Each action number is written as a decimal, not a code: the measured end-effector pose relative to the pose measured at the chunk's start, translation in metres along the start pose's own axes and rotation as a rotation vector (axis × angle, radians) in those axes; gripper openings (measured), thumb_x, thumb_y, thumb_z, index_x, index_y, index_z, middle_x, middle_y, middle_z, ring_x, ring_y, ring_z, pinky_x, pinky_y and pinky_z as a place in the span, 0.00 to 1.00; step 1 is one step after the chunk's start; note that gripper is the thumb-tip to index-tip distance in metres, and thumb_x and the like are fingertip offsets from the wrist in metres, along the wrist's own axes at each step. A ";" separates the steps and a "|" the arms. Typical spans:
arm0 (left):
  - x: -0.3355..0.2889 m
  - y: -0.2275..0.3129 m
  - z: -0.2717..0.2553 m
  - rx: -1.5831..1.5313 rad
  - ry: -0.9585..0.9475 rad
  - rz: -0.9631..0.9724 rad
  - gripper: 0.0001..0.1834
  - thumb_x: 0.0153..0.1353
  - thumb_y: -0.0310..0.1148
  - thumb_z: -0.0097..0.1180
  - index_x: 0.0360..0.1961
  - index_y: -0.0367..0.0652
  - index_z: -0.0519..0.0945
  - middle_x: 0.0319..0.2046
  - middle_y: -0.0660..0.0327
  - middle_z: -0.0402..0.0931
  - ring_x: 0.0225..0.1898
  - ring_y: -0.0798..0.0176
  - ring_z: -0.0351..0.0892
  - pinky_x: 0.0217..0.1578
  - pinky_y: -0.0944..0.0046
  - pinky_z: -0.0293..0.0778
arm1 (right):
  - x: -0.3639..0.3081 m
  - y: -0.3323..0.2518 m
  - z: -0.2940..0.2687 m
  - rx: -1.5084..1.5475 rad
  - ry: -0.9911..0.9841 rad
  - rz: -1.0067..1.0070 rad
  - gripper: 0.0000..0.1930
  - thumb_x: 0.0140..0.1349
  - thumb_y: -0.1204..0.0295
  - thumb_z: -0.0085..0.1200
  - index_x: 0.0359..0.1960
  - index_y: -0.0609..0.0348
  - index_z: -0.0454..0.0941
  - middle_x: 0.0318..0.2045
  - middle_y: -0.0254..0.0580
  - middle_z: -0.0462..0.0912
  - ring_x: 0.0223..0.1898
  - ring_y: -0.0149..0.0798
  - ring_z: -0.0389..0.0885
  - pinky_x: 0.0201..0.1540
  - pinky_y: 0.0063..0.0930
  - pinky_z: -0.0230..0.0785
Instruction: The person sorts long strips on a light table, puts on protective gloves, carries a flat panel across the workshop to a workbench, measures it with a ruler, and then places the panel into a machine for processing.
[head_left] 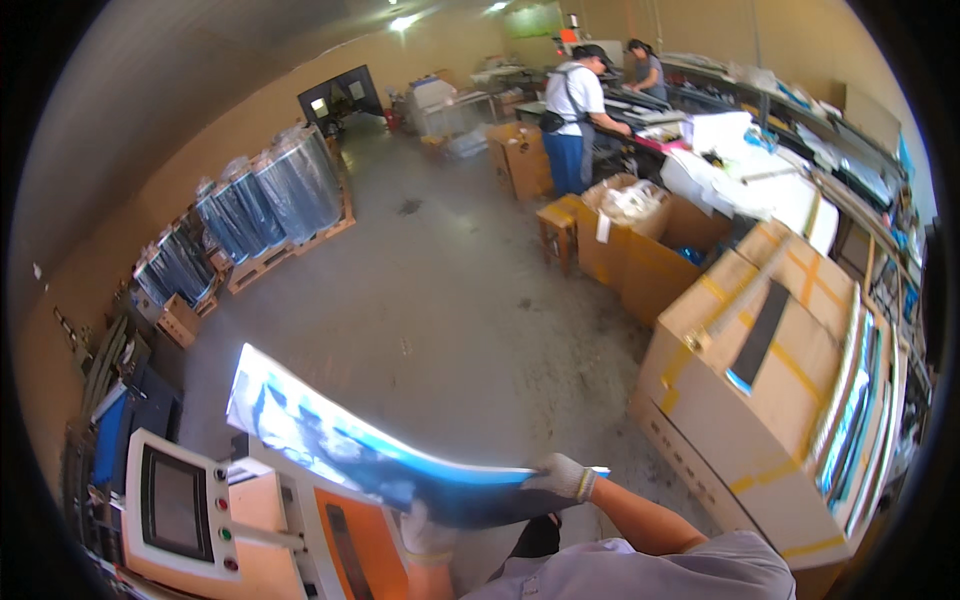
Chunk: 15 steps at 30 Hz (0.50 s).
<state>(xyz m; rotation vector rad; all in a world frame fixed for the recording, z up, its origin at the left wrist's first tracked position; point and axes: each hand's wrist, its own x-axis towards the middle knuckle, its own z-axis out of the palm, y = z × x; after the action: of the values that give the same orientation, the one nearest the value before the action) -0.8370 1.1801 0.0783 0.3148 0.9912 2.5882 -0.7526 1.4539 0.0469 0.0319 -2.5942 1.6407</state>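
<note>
A long, flexible glossy sheet [335,440] stretches across in front of me, bright white and blue toward its far left end and dark near my body. My right hand [560,477], in a pale work glove, is closed on the sheet's right end. Lower down, my left hand [427,530], also gloved, grips the sheet's near edge; it is slightly blurred, and part of its fingers is hard to make out. The sheet sags a little between the hands, and its left end sticks up past a machine control panel [178,497].
An orange-and-white machine body [350,540] stands close at my left. Large taped cartons [700,400] sit at the right, with a dark strip [760,335] on top. Wrapped rolls [300,185] stand on pallets at the far left. Two people work at a cluttered table [740,150].
</note>
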 end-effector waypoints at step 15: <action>0.515 0.043 -0.248 1.760 0.082 -0.567 0.30 0.64 0.54 0.52 0.57 0.43 0.78 0.51 0.47 0.80 0.57 0.44 0.76 0.57 0.54 0.71 | 0.382 0.213 -0.180 -1.152 0.133 0.710 0.08 0.53 0.66 0.60 0.32 0.51 0.88 0.32 0.50 0.86 0.37 0.52 0.86 0.39 0.44 0.78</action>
<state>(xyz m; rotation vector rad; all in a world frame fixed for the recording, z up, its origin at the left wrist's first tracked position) -1.3986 1.2060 -0.0319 0.2257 2.5771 0.6729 -1.1364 1.7161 -0.0413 -1.0716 -3.1434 -0.0727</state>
